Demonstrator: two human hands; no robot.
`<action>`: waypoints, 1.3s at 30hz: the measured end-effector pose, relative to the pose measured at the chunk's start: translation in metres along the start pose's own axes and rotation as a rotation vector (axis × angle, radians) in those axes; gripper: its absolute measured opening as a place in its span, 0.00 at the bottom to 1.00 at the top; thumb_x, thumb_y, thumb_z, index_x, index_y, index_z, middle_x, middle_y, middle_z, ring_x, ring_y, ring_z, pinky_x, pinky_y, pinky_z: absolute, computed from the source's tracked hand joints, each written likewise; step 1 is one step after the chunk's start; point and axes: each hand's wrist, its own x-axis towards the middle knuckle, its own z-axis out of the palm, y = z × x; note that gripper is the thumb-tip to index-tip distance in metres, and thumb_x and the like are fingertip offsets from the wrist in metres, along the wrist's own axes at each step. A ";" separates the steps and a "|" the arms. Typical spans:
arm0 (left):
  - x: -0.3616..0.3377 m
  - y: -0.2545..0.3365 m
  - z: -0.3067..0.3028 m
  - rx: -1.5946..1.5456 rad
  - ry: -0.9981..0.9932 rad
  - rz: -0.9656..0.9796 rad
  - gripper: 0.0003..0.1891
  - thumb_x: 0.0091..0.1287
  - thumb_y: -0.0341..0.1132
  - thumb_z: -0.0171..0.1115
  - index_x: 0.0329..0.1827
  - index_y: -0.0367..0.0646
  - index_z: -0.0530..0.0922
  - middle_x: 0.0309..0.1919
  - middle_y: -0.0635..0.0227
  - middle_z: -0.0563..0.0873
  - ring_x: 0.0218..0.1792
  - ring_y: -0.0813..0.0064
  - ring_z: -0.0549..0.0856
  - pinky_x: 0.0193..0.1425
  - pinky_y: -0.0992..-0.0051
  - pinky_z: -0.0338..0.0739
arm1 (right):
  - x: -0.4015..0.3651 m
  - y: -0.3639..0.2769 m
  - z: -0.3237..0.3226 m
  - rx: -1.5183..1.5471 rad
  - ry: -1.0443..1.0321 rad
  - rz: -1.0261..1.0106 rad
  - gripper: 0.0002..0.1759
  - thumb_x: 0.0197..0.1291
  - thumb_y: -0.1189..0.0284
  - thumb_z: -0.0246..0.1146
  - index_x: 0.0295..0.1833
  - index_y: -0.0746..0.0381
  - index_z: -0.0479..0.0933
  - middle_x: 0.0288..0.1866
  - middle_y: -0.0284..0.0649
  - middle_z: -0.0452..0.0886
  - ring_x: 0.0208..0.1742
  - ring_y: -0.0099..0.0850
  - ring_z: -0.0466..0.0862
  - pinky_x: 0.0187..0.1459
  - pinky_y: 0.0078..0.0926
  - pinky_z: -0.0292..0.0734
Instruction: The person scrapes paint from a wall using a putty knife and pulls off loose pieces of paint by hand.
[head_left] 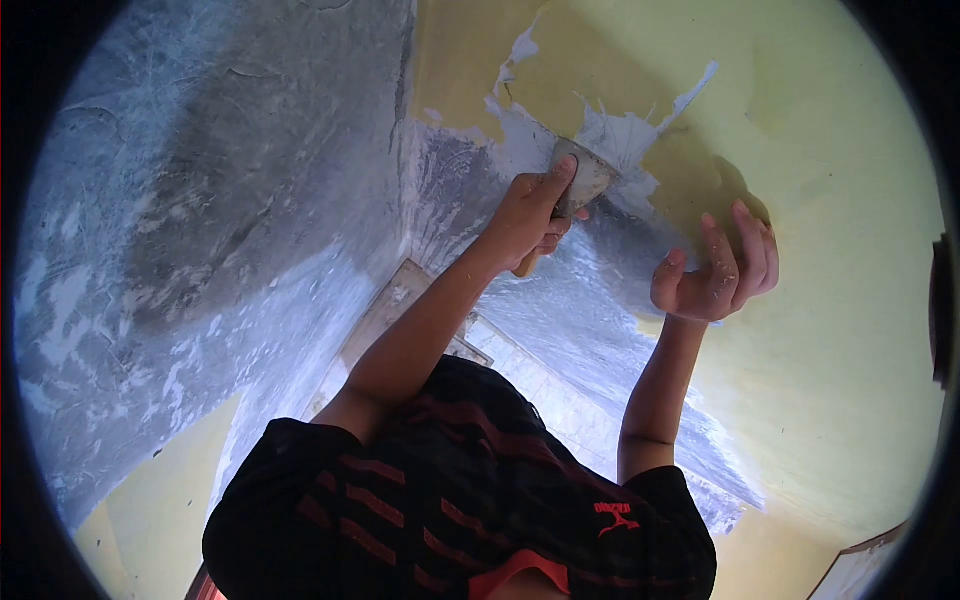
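Clearly the putty knife (590, 178) is a light, stiff tool: a thin metal blade that probably flexes a little at its edge, set on a short handle that looks wooden. It seems best gripped round that handle, with a thumb laid forward on the blade for pressure. It is held that way, up against the wall, with its blade at the border where yellow paint (840, 200) gives way to bare grey-white plaster (570, 320). The left hand (525, 222) is closed tight round the handle, fingers curled under and thumb stretched along the back of the blade. The left arm reaches up and forward, only slightly bent. The right hand (712, 280) is raised near the blade, to its right. It is empty and cupped, with the fingers half curled, loosely spread and dusted white. Whether it touches the wall I cannot tell. The paint around the patch looks brittle and flaky, and the dust could make the handle slippery.
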 end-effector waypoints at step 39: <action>0.000 0.001 -0.010 -0.053 -0.024 -0.060 0.40 0.73 0.73 0.55 0.35 0.35 0.79 0.11 0.80 0.63 0.10 0.85 0.61 0.15 0.77 0.55 | -0.003 0.000 0.002 0.000 0.005 -0.015 0.18 0.66 0.57 0.63 0.52 0.59 0.84 0.62 0.45 0.85 0.64 0.43 0.75 0.64 0.40 0.74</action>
